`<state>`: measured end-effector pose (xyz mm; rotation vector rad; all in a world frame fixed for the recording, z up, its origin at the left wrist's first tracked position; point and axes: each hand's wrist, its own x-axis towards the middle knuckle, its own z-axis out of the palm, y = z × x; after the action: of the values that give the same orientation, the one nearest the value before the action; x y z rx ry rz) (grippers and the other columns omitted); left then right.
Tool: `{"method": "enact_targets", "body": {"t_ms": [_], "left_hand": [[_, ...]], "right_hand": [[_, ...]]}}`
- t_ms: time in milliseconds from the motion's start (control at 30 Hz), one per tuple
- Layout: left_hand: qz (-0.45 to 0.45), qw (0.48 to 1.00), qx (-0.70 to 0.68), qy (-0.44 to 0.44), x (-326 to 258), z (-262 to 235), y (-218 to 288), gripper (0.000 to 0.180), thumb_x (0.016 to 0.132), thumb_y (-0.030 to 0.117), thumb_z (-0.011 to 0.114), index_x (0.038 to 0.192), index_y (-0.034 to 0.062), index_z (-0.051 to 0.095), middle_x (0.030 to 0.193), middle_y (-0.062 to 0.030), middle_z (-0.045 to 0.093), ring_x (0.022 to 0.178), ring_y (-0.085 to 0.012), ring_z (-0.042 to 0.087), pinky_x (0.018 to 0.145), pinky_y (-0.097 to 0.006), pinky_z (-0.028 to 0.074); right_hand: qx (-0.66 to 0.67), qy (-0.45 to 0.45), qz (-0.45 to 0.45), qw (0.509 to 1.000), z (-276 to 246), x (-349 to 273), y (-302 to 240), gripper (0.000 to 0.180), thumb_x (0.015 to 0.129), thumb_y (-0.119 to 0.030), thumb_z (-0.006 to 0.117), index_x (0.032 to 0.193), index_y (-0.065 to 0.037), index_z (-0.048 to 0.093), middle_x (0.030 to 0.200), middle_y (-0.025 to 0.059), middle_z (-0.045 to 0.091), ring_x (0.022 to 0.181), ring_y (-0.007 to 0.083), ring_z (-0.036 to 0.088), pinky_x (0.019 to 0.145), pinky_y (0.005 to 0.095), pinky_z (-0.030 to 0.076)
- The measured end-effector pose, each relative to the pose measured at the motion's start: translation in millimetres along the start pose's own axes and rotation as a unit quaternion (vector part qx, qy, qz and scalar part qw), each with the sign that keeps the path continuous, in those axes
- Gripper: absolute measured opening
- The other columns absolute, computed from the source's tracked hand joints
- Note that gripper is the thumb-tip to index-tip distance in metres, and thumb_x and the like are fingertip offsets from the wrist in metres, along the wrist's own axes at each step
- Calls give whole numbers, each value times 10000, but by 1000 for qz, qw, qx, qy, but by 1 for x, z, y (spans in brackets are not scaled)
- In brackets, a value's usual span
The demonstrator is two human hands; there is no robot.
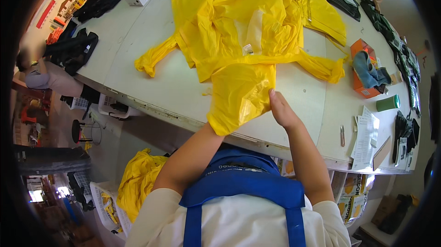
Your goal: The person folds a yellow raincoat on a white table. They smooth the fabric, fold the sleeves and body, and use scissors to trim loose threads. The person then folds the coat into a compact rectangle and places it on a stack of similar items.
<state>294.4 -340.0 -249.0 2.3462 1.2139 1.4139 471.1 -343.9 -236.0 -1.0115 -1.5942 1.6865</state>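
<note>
My right hand [283, 111] is above the counter [154, 93], thumb pointing away from me. Past the wrist [212, 132], my left hand is hidden.

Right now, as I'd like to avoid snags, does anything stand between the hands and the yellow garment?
Nothing visible stands between the right hand and the yellow garment: they meet at the right edge of its near flap. That flap covers the left hand.

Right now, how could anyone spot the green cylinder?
On the pale table, right of the yellow garment, find the orange box. The green cylinder appears below-right of it, above the white papers. Its rounded green side matches neither.
</note>
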Motion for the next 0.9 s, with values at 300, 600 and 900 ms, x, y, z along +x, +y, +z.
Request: {"method": "enact_targets", "body": {"t_ms": [300, 600, 900], "left_hand": [[-395, 477, -772, 143, -51, 18, 16, 466, 965, 252, 509, 1387, 96, 384, 1375, -94, 464, 1237, -236, 474, 995, -353, 442], [-196, 950, -62, -234, -152, 2, -1, 658, 833, 377, 666, 1346, 74, 387, 1219, -179, 542, 1127, -338, 521, 941, -429, 442], [-118, 950, 156, -244, -161, -16, -46, 396, 753, 236, 711, 1083, 77, 561, 1224, -118, 498, 1181, -312, 456, 961, -462, 362]], "right_hand": [[-493, 323, -159, 792, 67, -43, 91, 1057, 631, -385, 831, 1411, -14, 223, 1430, 236, 295, 1309, 434, 285, 1059, 525, 243], [-418, 433, -147, 785, -37, -60, 86, 274, 738, 7, 690, 998, -51, 628, 973, 99, 670, 921, 240, 640, 869, 333, 482], [227, 402, -81, 883, -27, -69, 110, 95, 902, -28, 572, 994, -26, 547, 1181, 126, 598, 1058, 196, 570, 961, 317, 443]]}}
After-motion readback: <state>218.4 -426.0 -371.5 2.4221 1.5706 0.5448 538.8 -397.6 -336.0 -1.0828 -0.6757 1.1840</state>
